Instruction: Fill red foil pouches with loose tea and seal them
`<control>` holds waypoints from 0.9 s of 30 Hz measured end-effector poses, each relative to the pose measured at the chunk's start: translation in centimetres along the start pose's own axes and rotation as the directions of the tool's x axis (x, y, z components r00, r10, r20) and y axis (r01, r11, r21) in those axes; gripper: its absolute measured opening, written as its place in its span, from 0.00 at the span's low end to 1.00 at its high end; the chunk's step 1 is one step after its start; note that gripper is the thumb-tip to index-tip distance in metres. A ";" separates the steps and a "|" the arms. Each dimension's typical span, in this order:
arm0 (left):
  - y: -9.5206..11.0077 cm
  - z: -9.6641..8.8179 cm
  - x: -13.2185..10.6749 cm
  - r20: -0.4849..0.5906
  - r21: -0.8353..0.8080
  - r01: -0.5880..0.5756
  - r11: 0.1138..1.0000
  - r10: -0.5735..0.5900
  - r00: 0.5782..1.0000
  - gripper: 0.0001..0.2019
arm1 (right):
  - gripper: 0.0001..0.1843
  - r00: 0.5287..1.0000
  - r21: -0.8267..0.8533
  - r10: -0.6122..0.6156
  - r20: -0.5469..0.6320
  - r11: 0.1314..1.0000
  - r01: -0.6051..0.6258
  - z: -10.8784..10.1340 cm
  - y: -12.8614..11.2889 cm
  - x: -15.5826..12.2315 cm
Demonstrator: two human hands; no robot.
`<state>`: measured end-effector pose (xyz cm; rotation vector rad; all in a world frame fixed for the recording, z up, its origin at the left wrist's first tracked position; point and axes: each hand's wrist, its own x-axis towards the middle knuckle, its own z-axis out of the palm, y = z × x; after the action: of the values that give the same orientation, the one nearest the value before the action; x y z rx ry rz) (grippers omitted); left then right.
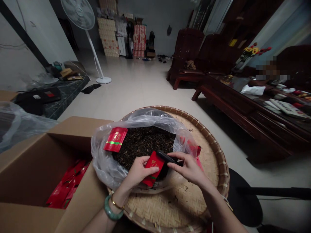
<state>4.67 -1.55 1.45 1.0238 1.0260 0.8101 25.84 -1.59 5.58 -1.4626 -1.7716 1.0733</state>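
My left hand (137, 171) is closed around a small red packet (152, 166), held upright over the near edge of a clear plastic bag (102, 152) full of dark loose tea (143, 142). My right hand (187, 168) grips a black scoop (167, 157) whose end sits at the packet's mouth. A second red packet (115, 139) with a green stripe lies on the bag's left rim. More red packets (194, 149) show through the plastic on the right. The bag rests in a round woven bamboo tray (209, 145).
An open cardboard box (36, 168) at my left holds several red packets (66, 187). A dark wooden table (255, 110) and chairs stand at the right, a standing fan (80, 14) at the back left, a black stool (245, 200) by the tray.
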 end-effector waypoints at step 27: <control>0.4 -0.1 0.4 0.013 0.093 0.014 0.996 -0.015 1.000 0.15 | 0.14 0.993 -0.035 -0.102 0.054 0.994 0.104 1.4 -0.9 1.5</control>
<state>4.64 -1.00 1.72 1.0986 1.0663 0.7484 23.91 -0.48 5.57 -1.3604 -1.8918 1.0387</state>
